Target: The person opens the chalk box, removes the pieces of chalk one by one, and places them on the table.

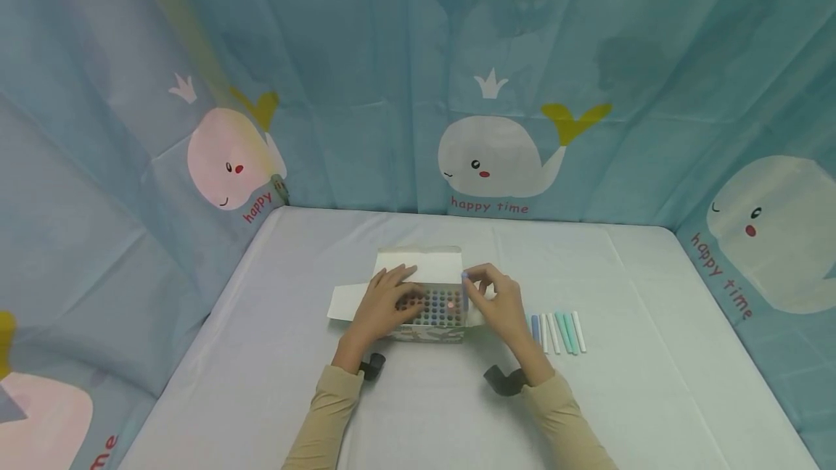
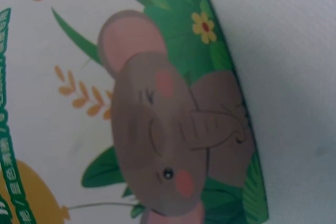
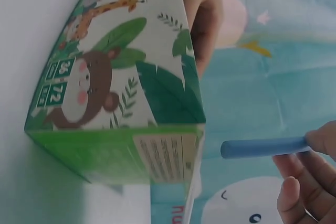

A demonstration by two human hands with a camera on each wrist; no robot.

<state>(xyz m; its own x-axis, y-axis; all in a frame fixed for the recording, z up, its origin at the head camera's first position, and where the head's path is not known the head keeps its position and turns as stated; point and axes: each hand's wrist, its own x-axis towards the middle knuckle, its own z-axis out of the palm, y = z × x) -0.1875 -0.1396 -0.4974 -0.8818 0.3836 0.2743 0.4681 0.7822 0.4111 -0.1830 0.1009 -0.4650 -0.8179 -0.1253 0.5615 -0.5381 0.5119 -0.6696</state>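
An open cardboard box printed with cartoon animals holds a grid of round holes, with a pink stick end showing among them. My left hand lies over the box's left part, its fingers spread above the grid. Just off the box's right end, my right hand pinches a blue chalk stick near one end between thumb and fingers. The stick points down in the head view, its lower end beside the box's upper rim.
Right of the box, several chalk sticks lie in a row on the white tablecloth: blue, white and teal. The box's lid flap stands out behind, and a side flap spreads left.
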